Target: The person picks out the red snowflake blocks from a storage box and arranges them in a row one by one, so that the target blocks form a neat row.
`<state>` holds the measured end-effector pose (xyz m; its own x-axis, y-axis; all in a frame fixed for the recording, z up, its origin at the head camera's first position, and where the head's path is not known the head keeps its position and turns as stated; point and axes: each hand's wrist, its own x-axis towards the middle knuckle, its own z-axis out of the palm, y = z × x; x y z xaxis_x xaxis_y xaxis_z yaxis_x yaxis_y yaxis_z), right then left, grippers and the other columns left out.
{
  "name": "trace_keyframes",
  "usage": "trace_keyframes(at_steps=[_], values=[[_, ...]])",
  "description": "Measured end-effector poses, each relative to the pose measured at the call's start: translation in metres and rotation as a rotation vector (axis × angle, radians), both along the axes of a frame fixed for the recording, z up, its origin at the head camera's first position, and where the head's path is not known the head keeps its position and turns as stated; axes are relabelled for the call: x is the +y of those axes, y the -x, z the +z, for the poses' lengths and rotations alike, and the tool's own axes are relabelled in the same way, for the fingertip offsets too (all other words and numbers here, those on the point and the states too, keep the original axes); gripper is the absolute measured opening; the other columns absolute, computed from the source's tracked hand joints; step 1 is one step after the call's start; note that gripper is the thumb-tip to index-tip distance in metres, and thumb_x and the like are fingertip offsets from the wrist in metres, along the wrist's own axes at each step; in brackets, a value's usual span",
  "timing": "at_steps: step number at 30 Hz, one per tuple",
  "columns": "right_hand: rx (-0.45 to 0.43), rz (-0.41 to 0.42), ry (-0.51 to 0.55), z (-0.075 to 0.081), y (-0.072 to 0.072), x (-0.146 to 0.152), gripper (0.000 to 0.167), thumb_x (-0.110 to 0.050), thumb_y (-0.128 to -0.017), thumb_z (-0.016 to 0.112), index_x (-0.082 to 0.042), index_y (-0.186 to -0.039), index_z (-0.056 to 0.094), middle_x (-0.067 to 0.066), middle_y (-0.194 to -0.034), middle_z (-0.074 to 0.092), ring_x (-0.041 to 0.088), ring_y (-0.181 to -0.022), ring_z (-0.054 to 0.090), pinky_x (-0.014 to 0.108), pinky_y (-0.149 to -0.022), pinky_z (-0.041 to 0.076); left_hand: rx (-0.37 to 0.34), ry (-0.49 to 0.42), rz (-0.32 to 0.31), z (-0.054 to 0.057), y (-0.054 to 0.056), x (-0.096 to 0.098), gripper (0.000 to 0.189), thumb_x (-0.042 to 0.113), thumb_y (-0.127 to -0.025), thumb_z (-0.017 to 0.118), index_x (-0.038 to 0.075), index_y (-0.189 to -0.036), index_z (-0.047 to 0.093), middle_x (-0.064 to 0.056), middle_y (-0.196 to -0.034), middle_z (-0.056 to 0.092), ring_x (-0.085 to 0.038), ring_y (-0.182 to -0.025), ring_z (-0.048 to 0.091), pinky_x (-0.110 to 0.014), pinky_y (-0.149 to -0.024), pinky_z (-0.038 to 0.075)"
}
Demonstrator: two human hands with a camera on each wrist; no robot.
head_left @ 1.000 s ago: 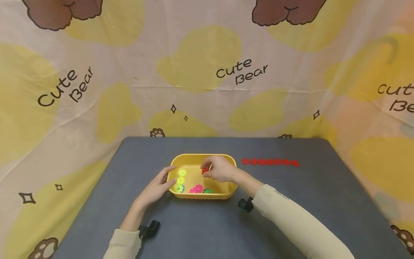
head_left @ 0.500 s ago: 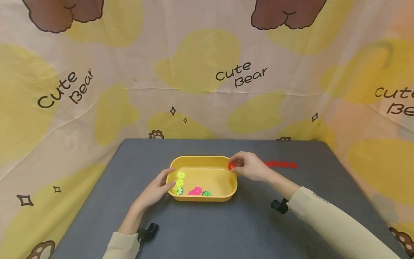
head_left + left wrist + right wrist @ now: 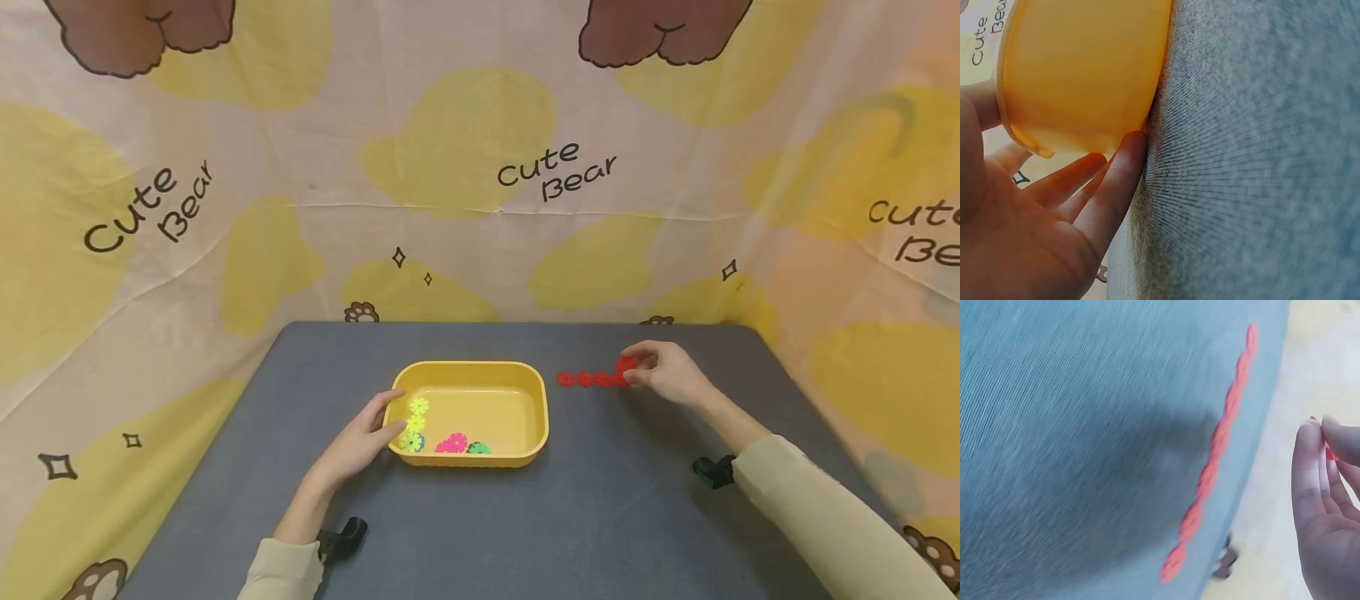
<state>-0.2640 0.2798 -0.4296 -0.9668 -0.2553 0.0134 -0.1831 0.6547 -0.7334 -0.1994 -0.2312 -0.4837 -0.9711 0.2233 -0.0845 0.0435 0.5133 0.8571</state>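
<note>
A yellow plastic basin (image 3: 468,460) stands on the table with small flower-shaped plastic pieces in it: yellow pieces (image 3: 416,423) on the left, pink pieces (image 3: 453,443) and a green piece (image 3: 478,448) along the near wall. My left hand (image 3: 367,435) holds its left end, thumb and a finger over the rim, other fingers against the outer wall (image 3: 1085,75). My right hand (image 3: 670,375) pinches a red flower-shaped piece (image 3: 626,367) above a line of red pieces (image 3: 585,380). In the right wrist view, fingers largely hide the pinched piece (image 3: 1330,454).
The blue-grey table (image 3: 480,533) meets a patterned cloth (image 3: 457,167) at its back edge. Black wrist straps (image 3: 343,538) show on both arms. The red line (image 3: 1216,447) runs close to the table's far edge in the right wrist view.
My right hand has left the basin with the red piece and moved right, over the red line. The left hand stays on the basin's left end.
</note>
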Motion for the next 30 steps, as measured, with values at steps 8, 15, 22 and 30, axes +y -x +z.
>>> trace_keyframes(at_steps=[8, 15, 22, 30], values=[[-0.01, -0.111, 0.032, -0.007, -0.001, 0.044, 0.047, -0.013, -0.095, 0.072, 0.005, -0.137, 0.057, 0.02, -0.109, 0.07, 0.034, -0.092, 0.072, 0.046, -0.077, 0.057, 0.002, -0.016, -0.003, -0.003, 0.0, -0.002, 0.059, 0.03, -0.102, 0.062, 0.016, -0.154, 0.037, -0.019, -0.163, 0.027, -0.043, -0.148, 0.031, -0.061, -0.112, 0.034], [-0.01, -0.211, 0.043, -0.021, -0.002, 0.072, 0.048, -0.012, -0.096, 0.07, 0.009, -0.136, 0.055, 0.029, -0.12, 0.065, 0.024, -0.09, 0.074, 0.033, -0.076, 0.056, -0.007, 0.008, 0.005, 0.0, -0.001, -0.001, 0.06, 0.032, -0.102, 0.062, 0.017, -0.154, 0.037, -0.019, -0.164, 0.027, -0.045, -0.148, 0.029, -0.063, -0.112, 0.032], [-0.026, -0.296, 0.008, -0.041, -0.001, 0.09, 0.048, -0.011, -0.096, 0.069, 0.013, -0.135, 0.054, 0.033, -0.12, 0.06, 0.019, -0.084, 0.073, 0.031, -0.072, 0.057, -0.003, 0.017, 0.006, -0.001, -0.001, -0.002, 0.058, 0.034, -0.102, 0.062, 0.019, -0.153, 0.038, -0.017, -0.163, 0.029, -0.043, -0.147, 0.032, -0.061, -0.112, 0.033], [0.008, -0.316, -0.09, -0.052, -0.005, 0.102, 0.044, -0.013, -0.095, 0.07, 0.014, -0.128, 0.058, 0.031, -0.111, 0.064, 0.029, -0.086, 0.071, 0.035, -0.069, 0.058, -0.007, 0.016, 0.013, -0.003, -0.001, -0.001, 0.058, 0.035, -0.101, 0.062, 0.021, -0.153, 0.038, -0.016, -0.163, 0.03, -0.041, -0.147, 0.034, -0.059, -0.112, 0.035]])
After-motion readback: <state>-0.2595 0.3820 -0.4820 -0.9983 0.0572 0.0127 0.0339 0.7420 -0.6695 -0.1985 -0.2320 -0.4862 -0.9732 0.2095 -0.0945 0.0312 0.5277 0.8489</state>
